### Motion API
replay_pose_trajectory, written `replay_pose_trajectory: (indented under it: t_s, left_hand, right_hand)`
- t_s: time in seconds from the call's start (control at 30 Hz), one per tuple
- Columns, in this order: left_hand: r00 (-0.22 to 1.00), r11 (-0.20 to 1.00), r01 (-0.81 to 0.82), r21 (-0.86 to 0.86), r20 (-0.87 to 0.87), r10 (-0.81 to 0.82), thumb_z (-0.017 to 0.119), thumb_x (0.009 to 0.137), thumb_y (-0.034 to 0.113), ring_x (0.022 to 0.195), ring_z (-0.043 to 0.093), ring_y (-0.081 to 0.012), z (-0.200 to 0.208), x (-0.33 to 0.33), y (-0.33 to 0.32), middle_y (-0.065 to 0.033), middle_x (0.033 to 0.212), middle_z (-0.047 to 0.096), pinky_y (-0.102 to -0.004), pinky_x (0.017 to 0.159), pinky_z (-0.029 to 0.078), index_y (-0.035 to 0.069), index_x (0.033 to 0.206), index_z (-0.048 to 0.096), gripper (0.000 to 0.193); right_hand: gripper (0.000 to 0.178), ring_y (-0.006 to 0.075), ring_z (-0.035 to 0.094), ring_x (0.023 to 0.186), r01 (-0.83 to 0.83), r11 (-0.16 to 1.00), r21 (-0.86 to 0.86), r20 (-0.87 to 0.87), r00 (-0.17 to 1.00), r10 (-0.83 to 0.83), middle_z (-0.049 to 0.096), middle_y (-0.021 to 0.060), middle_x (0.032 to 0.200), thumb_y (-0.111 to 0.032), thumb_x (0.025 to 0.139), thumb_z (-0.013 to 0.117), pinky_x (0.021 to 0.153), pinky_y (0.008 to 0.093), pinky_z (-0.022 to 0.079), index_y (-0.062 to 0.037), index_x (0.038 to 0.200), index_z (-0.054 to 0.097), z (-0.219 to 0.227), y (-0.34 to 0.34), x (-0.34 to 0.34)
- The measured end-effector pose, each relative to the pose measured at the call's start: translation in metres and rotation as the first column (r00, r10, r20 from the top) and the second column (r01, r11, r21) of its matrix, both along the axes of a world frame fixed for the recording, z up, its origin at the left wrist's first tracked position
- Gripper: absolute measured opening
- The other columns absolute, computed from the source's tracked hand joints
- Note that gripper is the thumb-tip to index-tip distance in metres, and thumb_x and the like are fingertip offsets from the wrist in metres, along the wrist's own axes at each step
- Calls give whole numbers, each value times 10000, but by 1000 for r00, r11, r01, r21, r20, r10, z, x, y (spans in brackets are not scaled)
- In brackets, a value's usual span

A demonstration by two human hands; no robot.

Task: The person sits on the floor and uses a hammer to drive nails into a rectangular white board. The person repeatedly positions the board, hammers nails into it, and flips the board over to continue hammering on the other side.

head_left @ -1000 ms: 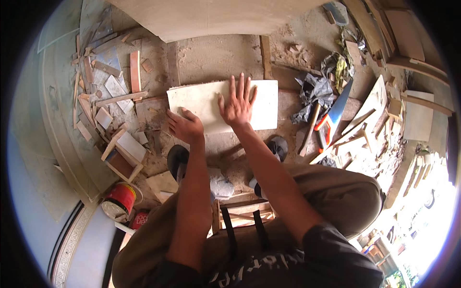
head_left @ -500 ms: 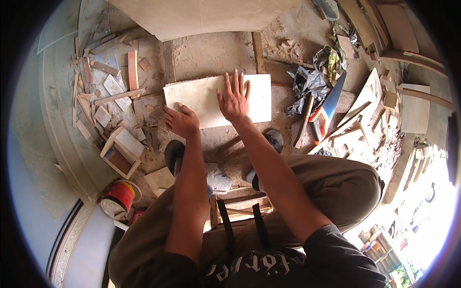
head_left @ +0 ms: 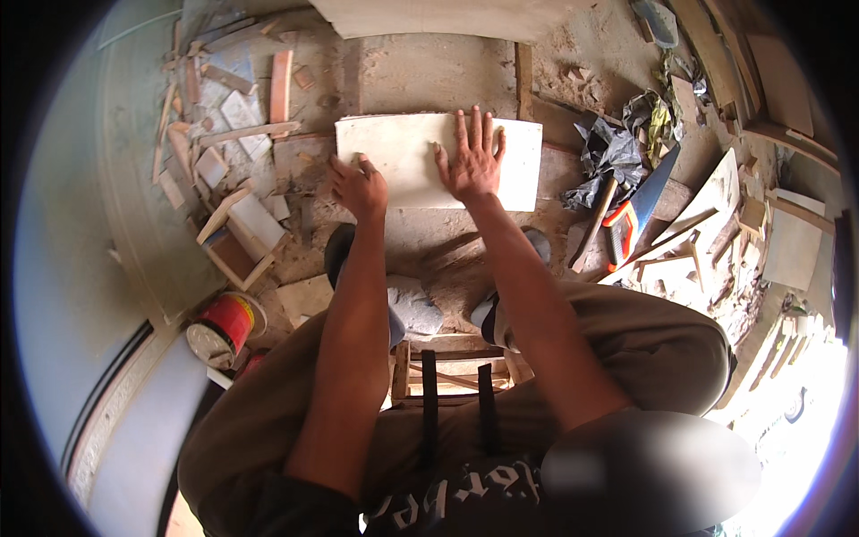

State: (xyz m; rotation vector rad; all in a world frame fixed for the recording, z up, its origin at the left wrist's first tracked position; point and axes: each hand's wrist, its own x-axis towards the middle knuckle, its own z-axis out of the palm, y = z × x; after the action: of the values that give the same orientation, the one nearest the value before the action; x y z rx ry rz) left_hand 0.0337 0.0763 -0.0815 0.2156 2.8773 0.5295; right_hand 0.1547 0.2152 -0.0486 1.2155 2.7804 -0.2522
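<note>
A pale rectangular board lies across a wooden plank on the ground, in front of my feet. At its near left corner my left hand holds the edge, thumb on top and fingers curled at the side. Flat on the board, right of its middle, rests my right hand with its fingers spread. Those fingertips reach the board's far edge. What lies beneath the board is hidden.
Right of the board are a handsaw with an orange-and-black handle, a wooden stick and crumpled dark plastic. Wood offcuts and a small wooden box frame lie left, near a red bucket. A large panel stands at the far side.
The whole view has shifted, so the scene sits farther right and higher. Both hands keep nearly the same places on the board, which now looks less slanted.
</note>
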Motion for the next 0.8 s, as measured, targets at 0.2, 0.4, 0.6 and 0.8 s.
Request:
replay_pose_trajectory:
  t_s: [0.2, 0.4, 0.6, 0.8]
  left_hand:
    - [890, 789, -400, 466, -9, 457, 597, 879, 271, 1272, 384, -422, 34, 31, -18, -264, 1393, 345, -560, 1000, 358, -19, 1349, 362, 601]
    - [885, 845, 435, 312, -317, -340, 575, 868, 157, 1364, 317, -354, 87, 53, 11, -188, 1441, 365, -510, 1090, 287, 36, 1341, 420, 513]
    - [588, 640, 754, 149, 280, -759, 408, 982, 322, 1453, 72, -359, 37, -2, 5, -175, 1579, 13, -464, 1173, 130, 179, 1500, 240, 563]
    - [590, 620, 784, -41, 362, -722, 401, 968, 347, 1468, 7, -304, 42, 16, 9, -112, 1589, -85, -447, 1183, 85, 233, 1533, 80, 660]
  right_hand:
    - [801, 312, 82, 1460, 321, 928, -190, -139, 927, -349, 104, 228, 1555, -542, 919, 441, 1175, 503, 36, -69, 1504, 166, 24, 3, 14]
    - [767, 386, 73, 1447, 8, 978, -208, -140, 989, -38, 66, 238, 1557, -475, 942, 444, 1174, 496, 86, -57, 1508, 139, 22, -50, 48]
    - [838, 366, 46, 1457, -67, 910, -410, 111, 986, 123, 1, 208, 1572, -433, 906, 548, 1170, 497, 117, -95, 1521, 88, 35, -40, 42]
    - [975, 373, 11, 1457, -66, 894, -442, 265, 943, 200, -46, 224, 1567, -448, 853, 631, 1167, 511, 101, -102, 1523, 13, 33, -42, 43]
